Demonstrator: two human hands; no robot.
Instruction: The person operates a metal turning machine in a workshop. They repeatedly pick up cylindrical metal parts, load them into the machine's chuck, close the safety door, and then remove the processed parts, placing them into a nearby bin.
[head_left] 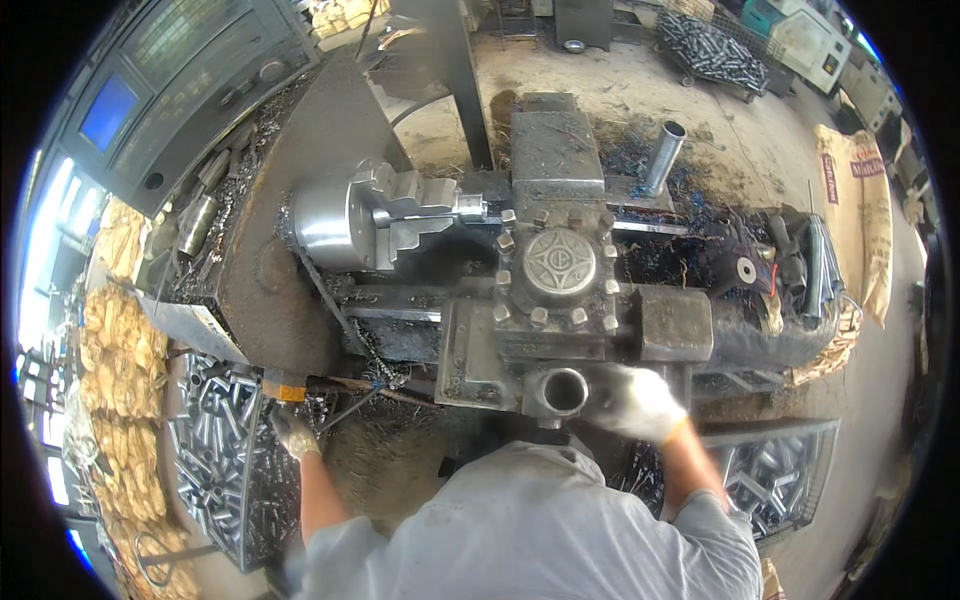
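Note:
My right hand (648,402), in a pale glove, is smeared by motion in front of the lathe's carriage. Close to its left is a round, open-ended metal tube (562,392); whether the hand touches it or holds anything cannot be made out. Low on the left, my gloved left hand (295,437) reaches to the edge of a bin (246,500) full of short metal tubes (212,430); its fingers are too unclear to read. Ahead, a three-jaw chuck (335,225) has a small shiny cylindrical piece (468,206) at its jaws. The bolted tool post (556,265) stands right of it.
A second bin (775,480) of tubes is at the lower right. An upright tube (664,155) stands behind the carriage among metal chips. Woven sacks (125,345) line the left, and another sack (855,220) stands right. A control panel screen (108,112) is upper left.

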